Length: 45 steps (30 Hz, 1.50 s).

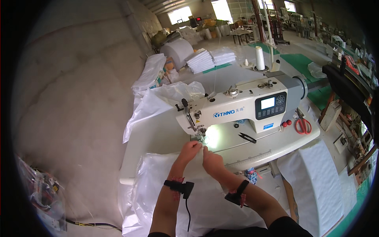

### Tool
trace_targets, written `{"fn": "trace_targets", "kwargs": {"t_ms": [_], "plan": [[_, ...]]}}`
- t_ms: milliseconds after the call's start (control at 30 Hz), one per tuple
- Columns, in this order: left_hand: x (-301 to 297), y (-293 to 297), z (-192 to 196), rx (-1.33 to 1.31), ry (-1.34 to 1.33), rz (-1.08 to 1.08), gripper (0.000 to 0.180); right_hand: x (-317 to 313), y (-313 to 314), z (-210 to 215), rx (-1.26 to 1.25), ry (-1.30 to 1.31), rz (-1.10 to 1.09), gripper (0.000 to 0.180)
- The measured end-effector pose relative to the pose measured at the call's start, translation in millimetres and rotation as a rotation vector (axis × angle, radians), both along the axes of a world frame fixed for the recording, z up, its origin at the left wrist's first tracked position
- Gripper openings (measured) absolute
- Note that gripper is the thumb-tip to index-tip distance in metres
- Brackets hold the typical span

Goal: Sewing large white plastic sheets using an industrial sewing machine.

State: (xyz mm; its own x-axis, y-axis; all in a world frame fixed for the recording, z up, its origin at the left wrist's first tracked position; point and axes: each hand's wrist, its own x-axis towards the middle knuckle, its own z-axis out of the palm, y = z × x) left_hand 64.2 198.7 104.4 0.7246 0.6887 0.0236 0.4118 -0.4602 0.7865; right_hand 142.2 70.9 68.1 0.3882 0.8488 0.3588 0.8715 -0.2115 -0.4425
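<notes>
A white sewing machine [246,104] with a lit screen stands on a pale table [152,136]. Its lamp lights the needle area [203,136]. Just in front of the needle and presser foot, my left hand [189,151] is closed, with thumb and fingertips pinched together. My right hand [213,161] is beside it, also closed, its fingertips raised close to the left ones. Whatever lies between the fingertips is too small to make out. White plastic sheeting [152,170] hangs over the table's front edge, below my hands.
Black thread snips [247,137] and red-handled scissors [303,125] lie on the table at the right. A white thread cone [259,59] stands behind the machine. Folded white stacks [200,61] are at the back, and white sheets [312,177] hang at the right.
</notes>
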Motion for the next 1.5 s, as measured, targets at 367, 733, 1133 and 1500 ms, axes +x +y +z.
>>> {"fn": "trace_targets", "kwargs": {"t_ms": [367,733,1133,1500], "plan": [[23,20,-53,0.721,0.238,0.188,0.036,2,16,-7,-0.247,-0.05,0.001,0.033],[-3,-7,-47,0.707,0.103,-0.124,0.038,2,16,-17,-0.113,-0.088,-0.004,0.041],[-10,-19,-50,0.824,0.17,0.009,0.041,-1,10,-11,-0.178,0.034,0.005,0.03],[-18,-10,-54,0.857,0.107,-0.022,0.042,3,11,-4,-0.22,0.134,-0.067,0.044]]}}
